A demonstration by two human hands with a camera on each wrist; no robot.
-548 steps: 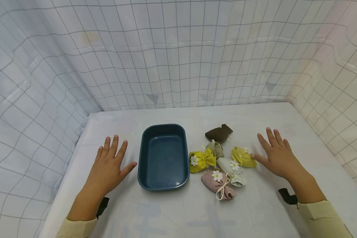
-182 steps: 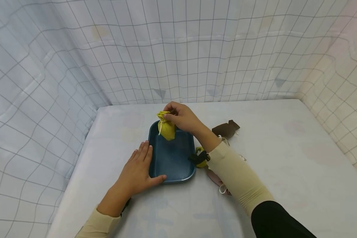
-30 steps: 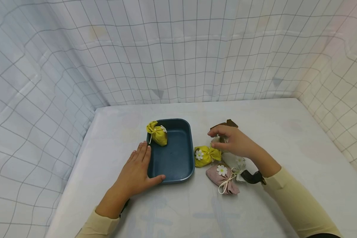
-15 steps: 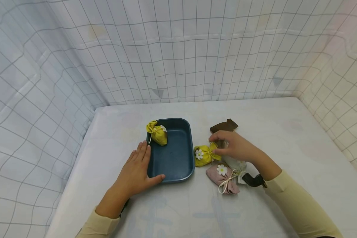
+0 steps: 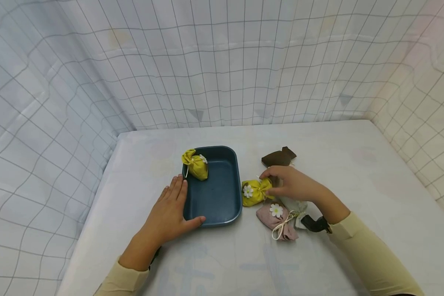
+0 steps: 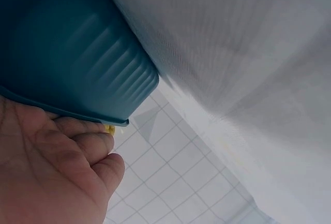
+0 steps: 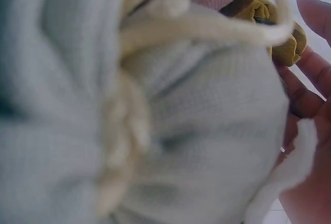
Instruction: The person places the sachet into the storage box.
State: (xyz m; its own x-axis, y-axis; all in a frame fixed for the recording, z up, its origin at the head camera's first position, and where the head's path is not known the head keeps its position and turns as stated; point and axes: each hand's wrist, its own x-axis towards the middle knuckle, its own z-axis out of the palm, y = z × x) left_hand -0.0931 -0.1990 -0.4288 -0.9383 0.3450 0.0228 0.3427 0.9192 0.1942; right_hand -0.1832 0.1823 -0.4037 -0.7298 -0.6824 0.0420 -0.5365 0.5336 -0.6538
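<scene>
My left hand (image 5: 169, 213) rests along the left side of the dark blue tray (image 5: 239, 193), fingers extended against its rim and thumb over the near left corner. Inside the tray's far left corner leans a yellow drawstring pouch (image 5: 200, 169) with a white flower. My right hand (image 5: 297, 183) has its thumb and fingers curled round the gathered end of another yellow pouch (image 5: 252, 199), just right of the tray. In the right wrist view, that pouch's gathered end (image 7: 287, 45) lies against the fingers. A whitish-grey pouch (image 7: 217, 115) fills most of that view.
A pink pouch (image 5: 270, 222) with a white flower lies nearest the front. Behind the right hand is a dark brown pouch (image 5: 277, 158). An olive pouch is mostly hidden under that hand. Gridded white curtains (image 5: 229, 61) enclose the table (image 5: 207, 263) at the back and sides.
Since the earliest frame, one yellow pouch has gone from the table into the tray. Over the last second my right hand has lowered onto the other yellow pouch; the left has stayed put.
</scene>
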